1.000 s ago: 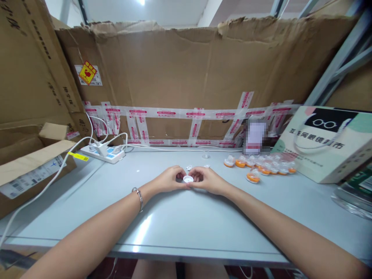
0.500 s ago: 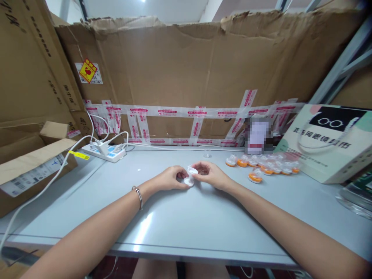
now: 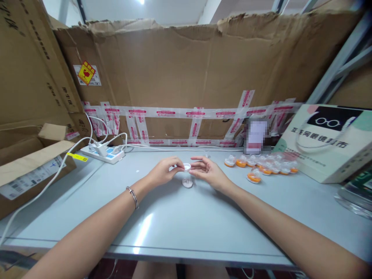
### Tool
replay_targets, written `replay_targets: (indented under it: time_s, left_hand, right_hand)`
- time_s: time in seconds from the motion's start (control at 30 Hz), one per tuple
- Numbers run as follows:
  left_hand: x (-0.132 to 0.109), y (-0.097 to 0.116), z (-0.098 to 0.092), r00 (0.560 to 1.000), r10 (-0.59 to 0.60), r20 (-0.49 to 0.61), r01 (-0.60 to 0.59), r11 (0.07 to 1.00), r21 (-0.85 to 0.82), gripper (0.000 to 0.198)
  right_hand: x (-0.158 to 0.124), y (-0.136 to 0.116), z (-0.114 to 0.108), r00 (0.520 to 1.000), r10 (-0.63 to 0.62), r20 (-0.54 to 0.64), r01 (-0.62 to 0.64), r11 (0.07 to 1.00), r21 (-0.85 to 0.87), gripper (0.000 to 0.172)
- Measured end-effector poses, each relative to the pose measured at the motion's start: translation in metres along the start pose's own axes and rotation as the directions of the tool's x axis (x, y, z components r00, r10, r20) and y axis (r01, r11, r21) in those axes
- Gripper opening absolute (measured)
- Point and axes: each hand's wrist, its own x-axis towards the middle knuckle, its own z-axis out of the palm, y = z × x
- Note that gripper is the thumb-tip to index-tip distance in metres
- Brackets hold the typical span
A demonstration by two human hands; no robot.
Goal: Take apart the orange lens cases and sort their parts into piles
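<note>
My left hand (image 3: 163,171) and my right hand (image 3: 208,172) meet over the middle of the grey table (image 3: 186,221), both raised a little above it. Between their fingertips is a small white round cap (image 3: 186,166), pinched from both sides. A second small white round piece (image 3: 187,182) lies on the table just below them. A silver bracelet (image 3: 132,197) sits on my left wrist.
Several small clear cases with orange bases (image 3: 261,166) lie to the right, beside a printed paper bag (image 3: 325,143). A white power strip (image 3: 103,153) with cables sits at the left rear. Cardboard boxes (image 3: 29,170) and a taped cardboard wall (image 3: 188,85) enclose the table.
Both hands lifted off the table and moved slightly away from me. The white piece came apart: one part is held up, the other stays on the table.
</note>
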Motion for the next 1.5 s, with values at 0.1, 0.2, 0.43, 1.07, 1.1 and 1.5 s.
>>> replay_targets:
  time_s: [0.1,0.2,0.43,1.07,1.1,1.5]
  left_hand:
    - [0.000,-0.013,-0.005,0.996,-0.078,-0.033,0.082,0.984,0.159,0.011]
    - [-0.003,-0.032,-0.008,0.981,-0.184,-0.065,0.195,0.941,0.275,0.010]
    - [-0.008,-0.053,-0.002,0.955,-0.286,-0.077,0.296,0.906,0.302,0.009]
    - [0.002,0.015,0.010,0.816,-0.489,0.309,0.400,0.863,0.309,0.013]
    - [0.002,0.019,0.009,0.813,-0.496,0.305,0.394,0.854,0.340,0.012]
    - [0.001,0.043,0.022,0.828,-0.519,0.213,0.280,0.712,0.643,0.016]
  right_hand:
    - [0.001,0.001,-0.006,0.999,0.028,-0.035,-0.031,0.995,-0.090,0.044]
    - [-0.002,0.003,-0.011,0.996,0.056,0.070,-0.032,0.948,-0.317,0.036]
    - [-0.008,0.003,-0.007,0.969,0.014,0.248,0.146,0.776,-0.614,0.040]
    - [-0.014,0.004,0.015,0.976,-0.086,0.200,0.195,0.749,-0.633,0.015]
    - [-0.015,0.004,0.016,0.976,-0.090,0.196,0.197,0.748,-0.634,0.014]
    - [-0.015,0.005,0.020,0.979,-0.119,0.168,0.201,0.729,-0.655,0.011]
